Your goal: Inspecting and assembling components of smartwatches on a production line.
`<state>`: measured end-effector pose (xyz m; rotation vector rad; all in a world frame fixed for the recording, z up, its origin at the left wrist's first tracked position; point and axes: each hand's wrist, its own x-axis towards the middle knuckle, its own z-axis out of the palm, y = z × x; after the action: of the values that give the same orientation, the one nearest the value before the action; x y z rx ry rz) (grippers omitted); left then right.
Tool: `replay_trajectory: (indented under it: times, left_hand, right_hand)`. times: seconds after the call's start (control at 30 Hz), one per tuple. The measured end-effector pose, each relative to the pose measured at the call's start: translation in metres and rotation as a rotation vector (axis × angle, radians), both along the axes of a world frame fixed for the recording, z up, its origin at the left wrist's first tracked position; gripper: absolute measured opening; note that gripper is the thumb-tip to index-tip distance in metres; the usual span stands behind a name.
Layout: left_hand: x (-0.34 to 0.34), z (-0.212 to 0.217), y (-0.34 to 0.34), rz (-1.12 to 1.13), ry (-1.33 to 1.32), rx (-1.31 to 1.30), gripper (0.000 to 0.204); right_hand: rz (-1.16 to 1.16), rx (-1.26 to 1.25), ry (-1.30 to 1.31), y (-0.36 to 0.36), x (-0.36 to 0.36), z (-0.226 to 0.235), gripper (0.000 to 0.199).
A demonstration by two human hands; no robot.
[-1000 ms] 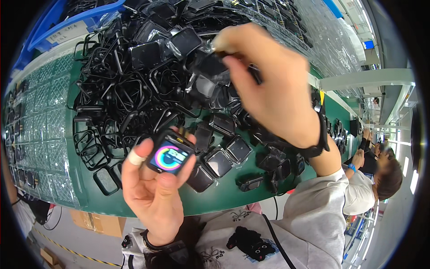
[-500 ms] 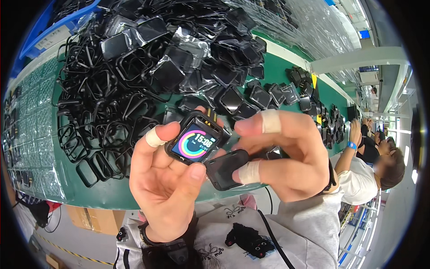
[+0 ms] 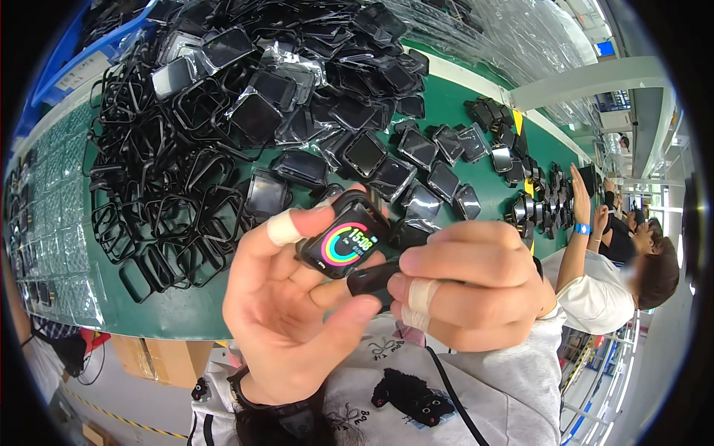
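A smartwatch body with a lit screen and a coloured ring on it rests tilted in my left hand, gripped at its edge by the taped finger. My right hand closes its fingers on a dark, flat, rounded piece, perhaps a cover, just below the watch's lower right. My left thumb reaches toward this piece's lower edge; whether it touches I cannot tell. The right fingers hide much of the dark piece. Behind both hands lie loose black watch bodies in clear film.
A heap of black frames covers the left of the green table. Film-wrapped pieces are piled behind. A blue bin stands far left. More watch parts lie right, near a co-worker's hand. A cardboard box is below the table.
Both hands have shifted slightly right. My right fingers, spread before, have folded together over the dark piece, which shows less of its face. The watch has tilted; its screen looks more slanted.
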<state>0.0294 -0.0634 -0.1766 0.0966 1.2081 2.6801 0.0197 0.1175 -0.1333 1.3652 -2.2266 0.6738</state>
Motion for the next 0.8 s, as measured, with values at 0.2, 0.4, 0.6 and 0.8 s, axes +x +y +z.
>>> replay_trajectory:
  times: [0.2,0.4,0.6,0.8]
  left_hand:
    - [-0.001,-0.004,0.005,-0.032,0.010,-0.024,0.050]
    - [0.000,-0.002,0.006,-0.054,0.057,-0.083,0.050]
    - [-0.002,-0.002,0.011,-0.084,0.080,-0.218,0.050]
    - [-0.002,-0.006,0.012,-0.117,0.089,-0.294,0.048]
  right_hand:
    - [-0.081,0.061,0.057,0.001,0.008,-0.004,0.017]
    - [-0.076,0.052,0.072,0.002,0.009,-0.004,0.017]
    - [-0.020,0.132,0.162,0.001,0.010,-0.003,0.005]
    - [0.019,0.175,0.158,0.002,0.010,-0.004,0.002]
